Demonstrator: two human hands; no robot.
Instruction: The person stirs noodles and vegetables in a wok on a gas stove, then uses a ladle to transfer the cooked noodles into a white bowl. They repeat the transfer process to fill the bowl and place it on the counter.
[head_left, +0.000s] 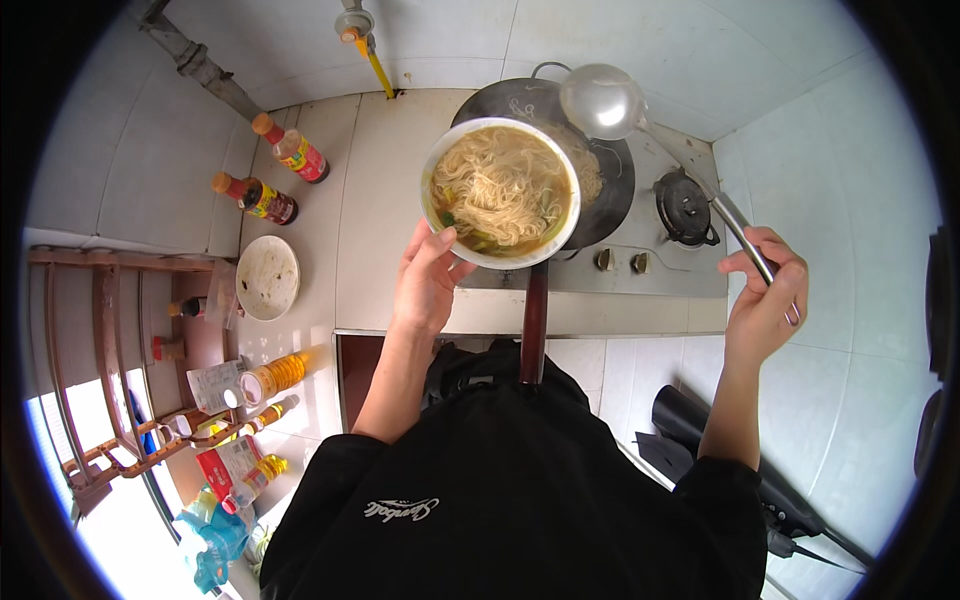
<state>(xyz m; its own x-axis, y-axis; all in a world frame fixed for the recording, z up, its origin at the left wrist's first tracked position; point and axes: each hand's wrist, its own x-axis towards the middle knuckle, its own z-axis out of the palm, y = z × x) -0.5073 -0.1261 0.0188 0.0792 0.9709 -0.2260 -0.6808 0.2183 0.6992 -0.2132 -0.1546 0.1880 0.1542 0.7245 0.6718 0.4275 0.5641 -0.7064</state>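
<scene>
My left hand (429, 281) grips the near-left rim of a white bowl (568, 240), thumb on the rim and fingers beneath. Thin noodles (501, 184) in brown broth fill it, with bits of green vegetable along the edge. The bowl is held above a dark wok (611, 191), hiding much of it; more noodles (589, 176) show in the wok. My right hand (769, 296) is closed around the handle of a steel ladle (604, 101). The ladle's round head hangs over the wok's far right side. A reddish-brown wok handle (535, 322) points towards me.
The wok stands on a gas stove (577, 281) with a second burner (684, 206) at right. On the left counter are two sauce bottles (300, 154), a stained white plate (268, 277) and oil bottles (274, 375). A yellow gas hose (380, 71) runs down the back wall.
</scene>
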